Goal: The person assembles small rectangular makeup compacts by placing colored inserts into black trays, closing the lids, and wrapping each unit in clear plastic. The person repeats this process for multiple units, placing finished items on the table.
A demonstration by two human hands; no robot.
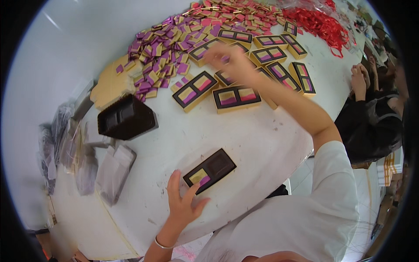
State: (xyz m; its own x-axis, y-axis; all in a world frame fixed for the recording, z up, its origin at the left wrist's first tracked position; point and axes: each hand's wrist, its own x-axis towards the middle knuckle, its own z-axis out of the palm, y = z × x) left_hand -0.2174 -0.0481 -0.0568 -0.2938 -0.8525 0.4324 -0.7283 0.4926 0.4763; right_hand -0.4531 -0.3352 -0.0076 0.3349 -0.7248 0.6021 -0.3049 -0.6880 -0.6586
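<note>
Left hand (183, 205), fingers spread wide, steadies one dark tray (210, 170); blurred right hand (229, 59), grip unclear, reaches among roughly nine filled gold boxes (237, 98).

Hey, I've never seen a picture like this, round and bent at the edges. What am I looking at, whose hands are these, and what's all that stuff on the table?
This is one picture from a wide fisheye camera worn on a person's head, looking down; that is why straight edges curve. There is no machine, only the wearer's two bare hands. The left hand rests on the white table, fingers touching a dark tray with a gold and purple piece in one compartment; the other is empty. The right hand is blurred, stretched toward filled gold-edged boxes and a heap of small purple, pink and gold packets. Whether it holds anything I cannot tell. To the left sit a stack of empty dark trays and clear plastic lids. Red cords lie at the far end. Another person's hands show at the right.
</note>
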